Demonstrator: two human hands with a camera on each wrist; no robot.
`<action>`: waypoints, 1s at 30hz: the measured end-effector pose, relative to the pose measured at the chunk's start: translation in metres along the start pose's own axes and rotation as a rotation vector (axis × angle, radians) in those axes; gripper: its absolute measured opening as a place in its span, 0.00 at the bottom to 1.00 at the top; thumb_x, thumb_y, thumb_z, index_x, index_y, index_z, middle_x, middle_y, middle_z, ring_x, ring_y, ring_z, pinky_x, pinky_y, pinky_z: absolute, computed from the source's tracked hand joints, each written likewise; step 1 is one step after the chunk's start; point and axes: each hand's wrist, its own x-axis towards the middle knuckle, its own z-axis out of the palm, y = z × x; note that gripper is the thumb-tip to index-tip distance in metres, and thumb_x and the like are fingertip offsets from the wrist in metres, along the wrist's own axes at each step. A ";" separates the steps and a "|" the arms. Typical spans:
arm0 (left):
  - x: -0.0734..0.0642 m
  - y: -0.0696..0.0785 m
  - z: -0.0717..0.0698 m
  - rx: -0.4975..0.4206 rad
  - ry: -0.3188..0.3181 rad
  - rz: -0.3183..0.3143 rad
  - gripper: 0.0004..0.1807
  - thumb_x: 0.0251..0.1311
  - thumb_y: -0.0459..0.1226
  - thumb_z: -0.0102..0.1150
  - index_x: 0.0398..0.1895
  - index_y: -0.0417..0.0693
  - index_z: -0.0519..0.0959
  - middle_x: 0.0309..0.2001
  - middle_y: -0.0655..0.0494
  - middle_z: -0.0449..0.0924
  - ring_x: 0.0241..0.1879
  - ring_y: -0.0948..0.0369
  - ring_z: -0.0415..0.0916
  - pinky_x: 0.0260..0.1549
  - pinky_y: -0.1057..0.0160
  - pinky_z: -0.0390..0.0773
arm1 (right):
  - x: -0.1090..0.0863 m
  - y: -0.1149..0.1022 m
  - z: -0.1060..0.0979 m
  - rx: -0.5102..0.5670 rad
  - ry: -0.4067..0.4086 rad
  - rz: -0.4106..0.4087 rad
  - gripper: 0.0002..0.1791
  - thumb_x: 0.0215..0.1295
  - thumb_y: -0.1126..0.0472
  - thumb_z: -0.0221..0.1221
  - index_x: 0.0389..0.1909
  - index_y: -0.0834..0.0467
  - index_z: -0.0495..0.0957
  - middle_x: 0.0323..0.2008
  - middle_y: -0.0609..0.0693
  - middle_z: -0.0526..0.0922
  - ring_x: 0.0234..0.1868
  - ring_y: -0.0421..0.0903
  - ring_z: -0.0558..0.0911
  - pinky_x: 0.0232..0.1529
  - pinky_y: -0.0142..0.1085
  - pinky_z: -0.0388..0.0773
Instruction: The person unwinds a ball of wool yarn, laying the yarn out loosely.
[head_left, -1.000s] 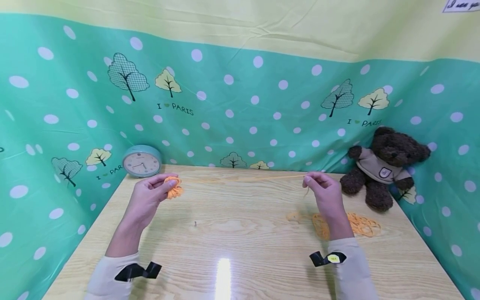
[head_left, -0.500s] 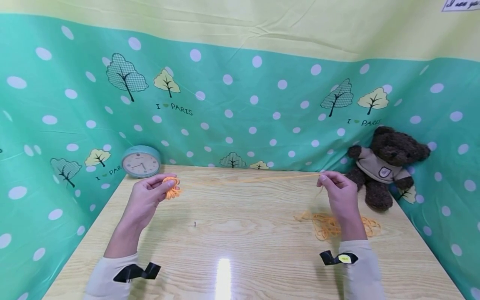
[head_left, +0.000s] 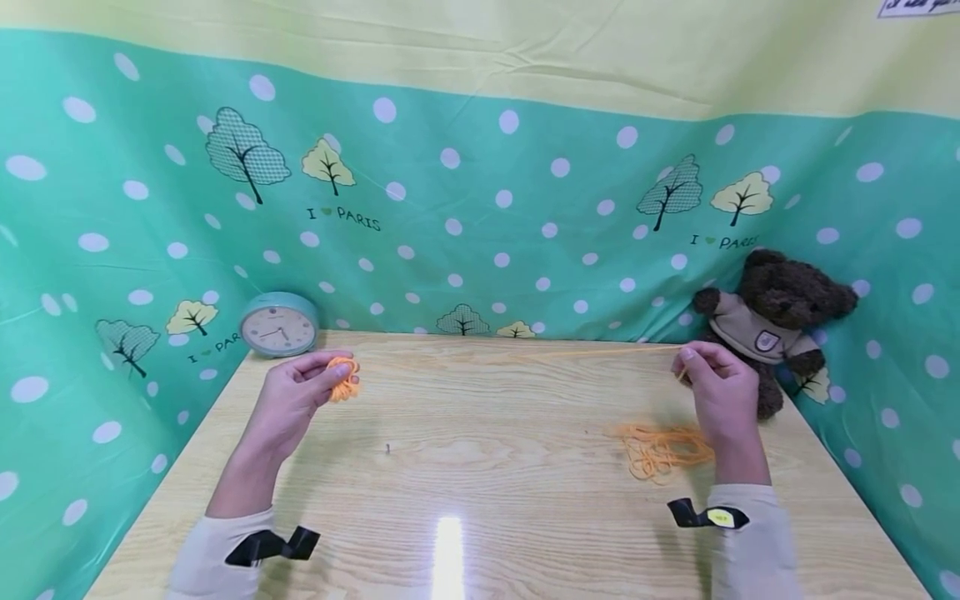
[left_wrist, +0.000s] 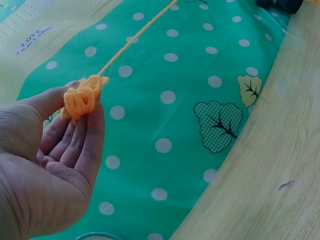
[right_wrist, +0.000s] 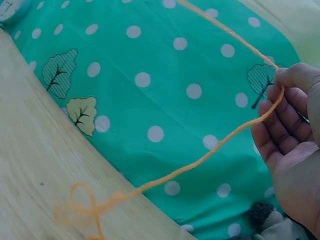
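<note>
My left hand [head_left: 292,398] pinches a small looped bundle of orange yarn [left_wrist: 80,100] between thumb and fingers, above the table's left side. From that bundle a single yarn strand [right_wrist: 230,32] stretches across to my right hand [head_left: 723,392]. There the thumb and forefinger pinch the strand, as the right wrist view shows. Past the right fingers the strand sags down to a loose orange yarn heap [head_left: 660,450] lying on the table, just left of the right forearm.
A teal round clock [head_left: 280,325] stands at the back left corner of the wooden table [head_left: 480,417]. At the back right sits a dark brown teddy bear [head_left: 780,317], partly behind the right hand. A green dotted curtain [head_left: 480,208] encloses the back and sides.
My right hand has moved to the right, lengthening the strand between the hands. The heap's left end has shifted to the right. My left hand stays nearly in place.
</note>
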 end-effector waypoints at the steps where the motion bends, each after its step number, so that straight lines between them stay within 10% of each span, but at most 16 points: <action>1: 0.000 0.000 0.000 -0.008 -0.005 0.003 0.08 0.70 0.34 0.64 0.47 0.53 0.87 0.38 0.65 0.90 0.36 0.71 0.84 0.33 0.75 0.80 | 0.000 -0.001 -0.002 0.006 0.013 0.002 0.11 0.71 0.61 0.65 0.43 0.67 0.82 0.28 0.45 0.84 0.34 0.41 0.80 0.38 0.27 0.79; 13: -0.003 0.001 0.000 -0.006 -0.006 0.024 0.07 0.70 0.34 0.63 0.48 0.49 0.86 0.37 0.65 0.89 0.36 0.71 0.84 0.34 0.75 0.81 | 0.002 -0.003 -0.017 0.320 0.057 -0.043 0.02 0.69 0.70 0.63 0.38 0.67 0.83 0.28 0.50 0.85 0.32 0.43 0.82 0.38 0.28 0.82; 30: -0.003 0.004 -0.005 -0.001 0.071 0.008 0.07 0.69 0.37 0.66 0.47 0.52 0.86 0.38 0.66 0.90 0.36 0.71 0.84 0.34 0.74 0.82 | 0.005 -0.004 -0.035 0.323 0.149 -0.028 0.08 0.67 0.69 0.66 0.40 0.72 0.82 0.28 0.52 0.83 0.30 0.45 0.81 0.29 0.28 0.75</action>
